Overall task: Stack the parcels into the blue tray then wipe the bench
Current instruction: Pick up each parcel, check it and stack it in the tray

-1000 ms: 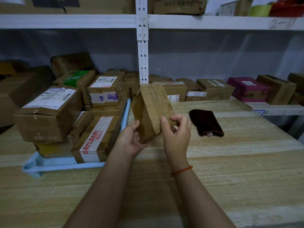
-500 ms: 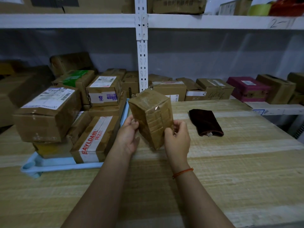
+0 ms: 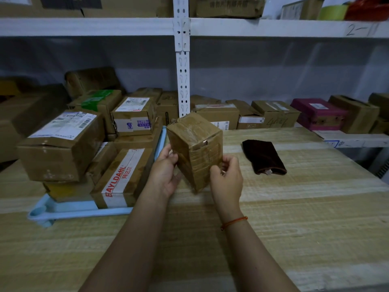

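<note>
I hold a taped brown parcel point(image 3: 195, 148) upright above the wooden bench point(image 3: 294, 218), just right of the blue tray point(image 3: 84, 209). My left hand point(image 3: 164, 171) grips its left side and my right hand point(image 3: 227, 180) grips its lower right corner. The tray holds several stacked cardboard parcels, among them a BAYLDAHL box point(image 3: 124, 178) at the front and a large labelled box point(image 3: 61, 144) on top at the left. A dark brown cloth point(image 3: 263, 157) lies on the bench to the right of the parcel.
A white shelf upright point(image 3: 182, 70) stands behind the bench. More boxes line the back shelf, including a magenta one point(image 3: 317, 113) at the right. An upper shelf point(image 3: 273, 28) carries further cartons. The bench's right edge drops off near the far right.
The parcel has been turned in my hands from a tilted flat face to a corner-on upright pose, and it sits slightly lower and closer to the tray.
</note>
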Demonstrator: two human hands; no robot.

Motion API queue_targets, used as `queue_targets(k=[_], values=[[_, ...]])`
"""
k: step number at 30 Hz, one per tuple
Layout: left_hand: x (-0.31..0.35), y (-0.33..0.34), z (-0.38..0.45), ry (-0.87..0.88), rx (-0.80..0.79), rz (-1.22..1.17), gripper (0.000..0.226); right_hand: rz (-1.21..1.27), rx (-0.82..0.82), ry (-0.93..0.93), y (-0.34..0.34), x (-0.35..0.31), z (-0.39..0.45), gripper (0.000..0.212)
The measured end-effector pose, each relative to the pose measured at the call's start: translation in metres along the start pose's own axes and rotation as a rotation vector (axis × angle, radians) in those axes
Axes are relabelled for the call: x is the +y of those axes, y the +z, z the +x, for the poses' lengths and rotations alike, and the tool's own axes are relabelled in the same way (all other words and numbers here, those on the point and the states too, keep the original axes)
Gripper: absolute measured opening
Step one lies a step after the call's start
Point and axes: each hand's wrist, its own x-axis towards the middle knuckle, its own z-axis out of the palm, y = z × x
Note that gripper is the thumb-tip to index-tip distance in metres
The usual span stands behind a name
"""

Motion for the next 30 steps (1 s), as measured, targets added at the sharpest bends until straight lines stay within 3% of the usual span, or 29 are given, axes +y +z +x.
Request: queue_targets(k=[6,11,17,30], values=[[-0.001,0.004,-0.007,-0.023,0.038,0.039,0.043,0.108,-0.06,0.056,-0.001,-0.009,-0.002,0.014],[-0.003,0.005,-0.006,-0.049,0.07,0.046,0.044,0.145,-0.093,0.072,0.0,-0.015,-0.002,0.035],[-0.003,0.007,-0.008,-0.081,0.074,0.15,0.041,0.14,-0.135,0.137,-0.002,-0.02,0.0,0.044],[0.001,0.014,-0.014,-0.108,0.095,0.211,0.031,0.034,-0.2,0.059,0.0,-0.018,0.0,0.037]])
